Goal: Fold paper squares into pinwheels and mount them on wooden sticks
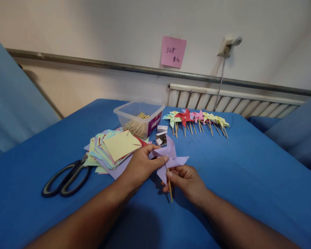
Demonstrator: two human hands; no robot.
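A purple paper pinwheel [171, 161] is held between my two hands above the blue cloth. My left hand [147, 162] grips it from the left, thumb pressed on its centre. Below the blades, my right hand [188, 181] pinches the thin wooden stick [170, 193], which points down toward me. The thumb covers the pinwheel's middle, so I cannot tell whether a pin is there. Just behind the pinwheel stands a small open box [161, 139] of metal pins.
Cut paper squares [121, 147] are stacked at left, beside black-handled scissors [64, 180]. Behind them, a clear plastic tub [131, 117] holds wooden sticks [138, 124]. Several finished pinwheels [185, 118] lie in a row at the back right. A radiator [233, 98] lines the wall.
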